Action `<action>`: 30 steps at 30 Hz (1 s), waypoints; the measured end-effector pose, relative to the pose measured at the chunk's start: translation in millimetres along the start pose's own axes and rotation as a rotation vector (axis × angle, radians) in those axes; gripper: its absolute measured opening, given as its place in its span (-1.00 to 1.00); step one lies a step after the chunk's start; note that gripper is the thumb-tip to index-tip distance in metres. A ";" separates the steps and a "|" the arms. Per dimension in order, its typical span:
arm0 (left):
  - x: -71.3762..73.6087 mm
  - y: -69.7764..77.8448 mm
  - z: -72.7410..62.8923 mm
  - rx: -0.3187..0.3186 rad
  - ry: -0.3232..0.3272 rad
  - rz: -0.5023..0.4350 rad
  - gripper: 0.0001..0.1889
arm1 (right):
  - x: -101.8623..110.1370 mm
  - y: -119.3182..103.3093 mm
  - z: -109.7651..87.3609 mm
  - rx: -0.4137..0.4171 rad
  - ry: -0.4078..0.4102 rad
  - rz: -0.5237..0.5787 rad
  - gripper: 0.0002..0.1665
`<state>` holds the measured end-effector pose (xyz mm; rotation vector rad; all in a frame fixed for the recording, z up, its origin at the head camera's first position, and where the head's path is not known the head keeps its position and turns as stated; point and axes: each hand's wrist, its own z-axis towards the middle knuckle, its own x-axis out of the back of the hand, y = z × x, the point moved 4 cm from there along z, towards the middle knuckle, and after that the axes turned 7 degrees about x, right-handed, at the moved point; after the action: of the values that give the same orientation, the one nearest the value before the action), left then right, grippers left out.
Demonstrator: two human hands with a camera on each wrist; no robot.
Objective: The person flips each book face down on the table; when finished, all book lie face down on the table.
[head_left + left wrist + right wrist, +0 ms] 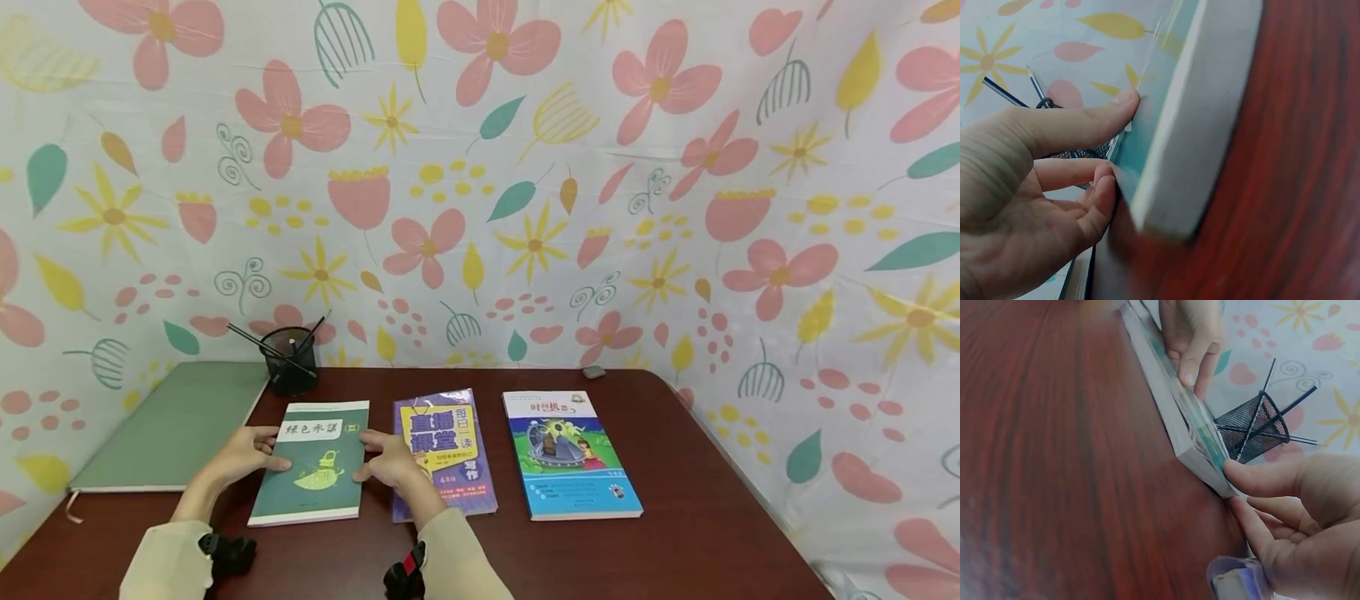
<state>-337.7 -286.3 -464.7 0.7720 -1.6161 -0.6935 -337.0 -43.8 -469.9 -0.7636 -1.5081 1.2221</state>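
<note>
A green book with Chinese characters and a yellow-green drawing on its cover lies face up on the left part of the table, between the two hands. My left hand holds its left edge, thumb on the cover; in the left wrist view the fingers are at the book's edge below the thumb. On the opposite side, my right hand pinches the right edge between thumb and fingers, as the right wrist view shows at the book's corner. That hand partly covers a purple book beside it.
A blue and green picture-covered book lies at the right. Behind the green book stands a black mesh pen cup with pencils. A large grey-green folder-like item lies at the left, and a small grey object sits at the back edge.
</note>
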 end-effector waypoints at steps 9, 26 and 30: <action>-5.9 -4.4 -4.6 -0.015 -0.009 -0.084 -0.13 | 2.6 -0.3 -4.4 0.005 -0.032 0.077 -0.20; -5.3 -4.5 -15.7 -0.079 -0.242 -0.379 0.10 | -2.1 1.7 2.6 0.042 -0.046 0.055 -0.16; -4.7 -7.1 -23.5 -0.039 -0.303 -0.461 0.14 | -1.8 2.4 2.6 0.033 -0.039 0.017 -0.18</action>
<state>-313.1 -287.6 -469.2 1.0653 -1.7011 -1.2157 -339.2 -45.6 -472.7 -0.7361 -1.5121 1.2775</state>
